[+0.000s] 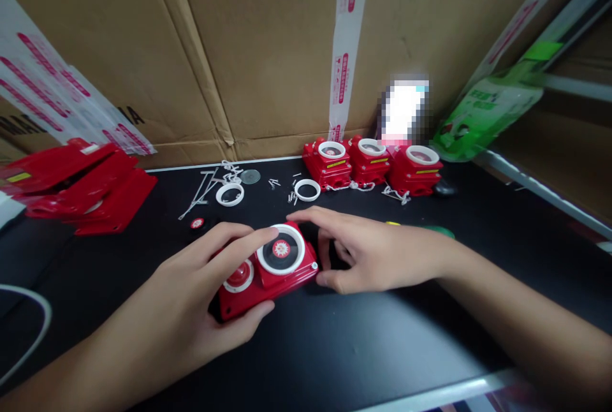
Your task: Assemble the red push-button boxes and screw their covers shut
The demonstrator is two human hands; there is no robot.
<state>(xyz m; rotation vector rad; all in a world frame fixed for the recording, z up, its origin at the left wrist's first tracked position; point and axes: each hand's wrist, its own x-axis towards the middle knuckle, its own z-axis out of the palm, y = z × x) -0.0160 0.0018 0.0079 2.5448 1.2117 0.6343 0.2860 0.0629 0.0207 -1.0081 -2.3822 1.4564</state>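
Note:
A red alarm box (287,281) is held low over the black table. On its face are a black disc with a red-and-white emblem (281,249), a white ring (259,257) around that disc, and a small red dome (239,275). My left hand (201,297) wraps the left end, thumb along the near side and a fingertip on the white ring. At the right end, my right hand (363,252) has its index finger on the far corner and its thumb by the near corner, fingers curled around that end. The box's underside is hidden.
Several similar red boxes (329,166) line the back; red housings (105,192) pile at left. Loose white rings (306,190), screws (274,183), a clear disc (250,176) and another emblem disc (197,224) lie between. A green bottle (492,109) leans at right, before cardboard (277,48).

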